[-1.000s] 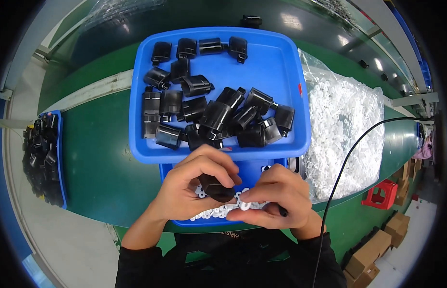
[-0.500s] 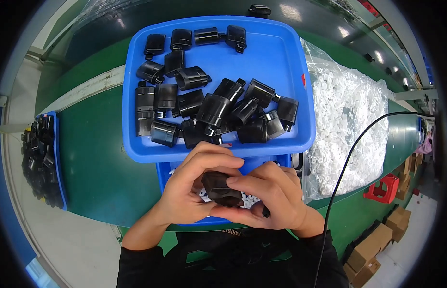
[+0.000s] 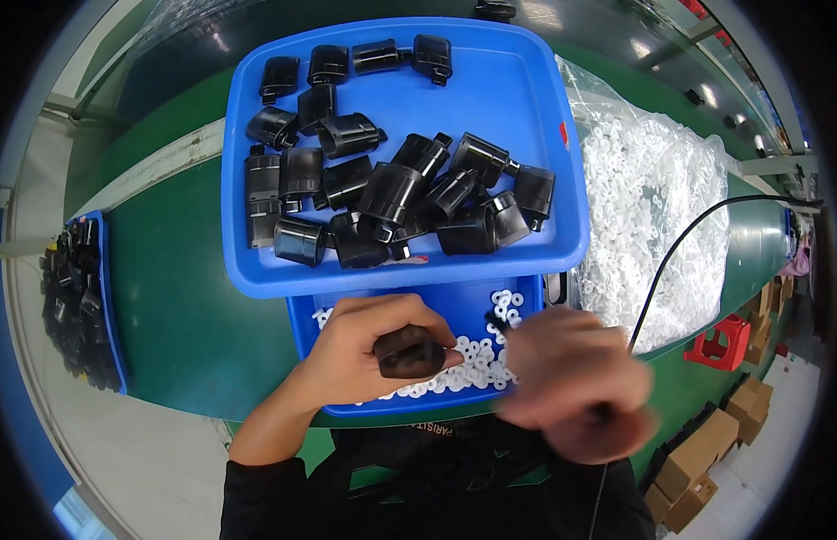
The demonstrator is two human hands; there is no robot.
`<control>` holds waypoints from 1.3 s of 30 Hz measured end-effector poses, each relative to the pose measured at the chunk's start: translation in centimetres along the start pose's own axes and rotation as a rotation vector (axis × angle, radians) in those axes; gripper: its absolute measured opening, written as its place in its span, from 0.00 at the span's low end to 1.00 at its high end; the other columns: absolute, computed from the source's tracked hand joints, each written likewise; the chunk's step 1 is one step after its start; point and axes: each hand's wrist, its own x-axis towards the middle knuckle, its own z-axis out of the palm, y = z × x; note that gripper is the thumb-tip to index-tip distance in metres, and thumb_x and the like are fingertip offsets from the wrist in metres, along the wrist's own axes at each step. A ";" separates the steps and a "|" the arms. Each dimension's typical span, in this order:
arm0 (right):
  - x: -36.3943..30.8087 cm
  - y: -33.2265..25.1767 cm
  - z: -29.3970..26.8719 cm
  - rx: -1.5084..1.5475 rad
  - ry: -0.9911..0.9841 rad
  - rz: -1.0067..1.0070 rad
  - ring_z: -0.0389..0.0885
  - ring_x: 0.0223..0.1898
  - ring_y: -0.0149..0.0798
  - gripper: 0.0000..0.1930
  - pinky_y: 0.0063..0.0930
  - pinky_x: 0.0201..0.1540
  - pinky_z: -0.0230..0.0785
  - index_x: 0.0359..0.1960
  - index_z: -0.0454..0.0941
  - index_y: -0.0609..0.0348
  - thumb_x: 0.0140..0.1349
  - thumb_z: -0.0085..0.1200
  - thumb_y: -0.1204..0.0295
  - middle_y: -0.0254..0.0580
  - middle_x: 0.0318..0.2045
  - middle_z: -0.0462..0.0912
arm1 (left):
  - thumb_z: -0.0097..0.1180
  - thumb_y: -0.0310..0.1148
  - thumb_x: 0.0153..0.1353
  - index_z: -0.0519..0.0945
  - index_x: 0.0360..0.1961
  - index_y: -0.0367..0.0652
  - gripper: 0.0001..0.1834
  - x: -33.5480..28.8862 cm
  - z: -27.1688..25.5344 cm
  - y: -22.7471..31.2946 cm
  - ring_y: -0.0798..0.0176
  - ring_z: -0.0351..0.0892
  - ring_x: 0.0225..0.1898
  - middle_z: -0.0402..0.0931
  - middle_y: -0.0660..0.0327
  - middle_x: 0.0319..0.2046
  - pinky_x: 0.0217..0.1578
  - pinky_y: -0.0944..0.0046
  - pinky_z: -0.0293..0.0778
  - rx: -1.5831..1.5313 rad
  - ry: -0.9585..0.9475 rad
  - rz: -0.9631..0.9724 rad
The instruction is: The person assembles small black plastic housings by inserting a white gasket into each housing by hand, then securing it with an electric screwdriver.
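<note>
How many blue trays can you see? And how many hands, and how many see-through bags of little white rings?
Blue trays: 3 (big tray, small tray, far-left tray)
Hands: 2 (left hand gripping a black part, blurred right hand)
See-through bags of white rings: 1 (clear bag)
Total: 6

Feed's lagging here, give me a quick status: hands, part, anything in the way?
Left hand gripping black plastic part over small blue tray of white rings. Right hand blurred, grip unclear. Large blue tray of black parts beyond, clear of hands.
</note>
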 end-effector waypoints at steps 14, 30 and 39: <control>0.7 -2.3 4.4 0.620 0.378 0.122 0.65 0.13 0.30 0.19 0.25 0.18 0.57 0.46 0.73 0.81 0.66 0.47 0.69 0.48 0.16 0.75 | 0.71 0.24 0.42 0.78 0.33 0.41 0.17 0.3 -0.3 0.1 0.55 0.80 0.28 0.78 0.59 0.27 0.28 0.63 0.73 0.073 -0.068 0.098; 1.2 -0.3 4.9 0.666 0.254 -0.097 0.60 0.09 0.32 0.14 0.31 0.12 0.50 0.43 0.71 0.78 0.61 0.47 0.76 0.45 0.12 0.70 | 0.69 0.26 0.42 0.78 0.35 0.42 0.17 0.1 -0.4 0.0 0.52 0.79 0.29 0.78 0.57 0.29 0.29 0.61 0.75 0.059 -0.090 0.085; 1.2 -0.3 4.6 0.679 0.247 -0.023 0.62 0.10 0.32 0.16 0.29 0.14 0.53 0.42 0.73 0.80 0.62 0.48 0.72 0.47 0.12 0.71 | 0.68 0.24 0.42 0.78 0.35 0.41 0.17 0.1 -0.4 0.1 0.51 0.79 0.29 0.78 0.56 0.28 0.29 0.61 0.74 0.066 -0.099 0.067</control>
